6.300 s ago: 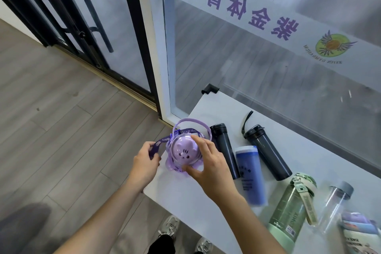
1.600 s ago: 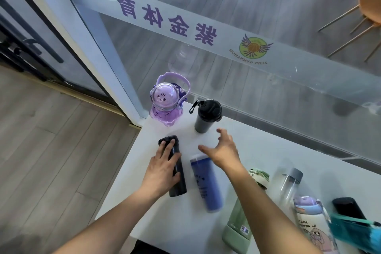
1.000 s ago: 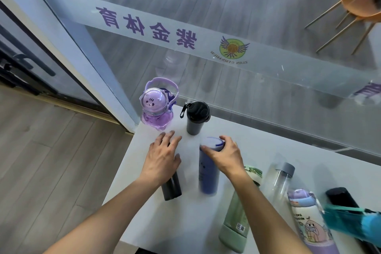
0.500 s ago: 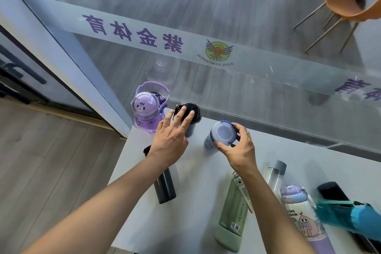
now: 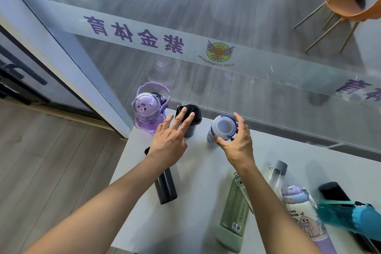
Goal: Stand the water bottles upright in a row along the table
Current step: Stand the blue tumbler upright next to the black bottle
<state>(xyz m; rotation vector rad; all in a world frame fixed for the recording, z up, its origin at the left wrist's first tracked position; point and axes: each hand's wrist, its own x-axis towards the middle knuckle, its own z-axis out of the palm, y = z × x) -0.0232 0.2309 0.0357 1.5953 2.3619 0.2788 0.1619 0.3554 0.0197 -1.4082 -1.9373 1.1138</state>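
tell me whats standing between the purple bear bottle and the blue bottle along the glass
The black-lidded bottle stands upright between the purple bottle and the blue bottle; head view, left hand fingertips over its lid.

Left hand [image 5: 169, 140] reaches forward, fingers straight; right hand [image 5: 237, 142] curls in a loose grip.

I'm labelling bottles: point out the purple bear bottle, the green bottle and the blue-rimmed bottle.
purple bear bottle [image 5: 146, 105], head view, domed lid
green bottle [image 5: 233, 213], head view, body
blue-rimmed bottle [image 5: 223, 127], head view, lid top
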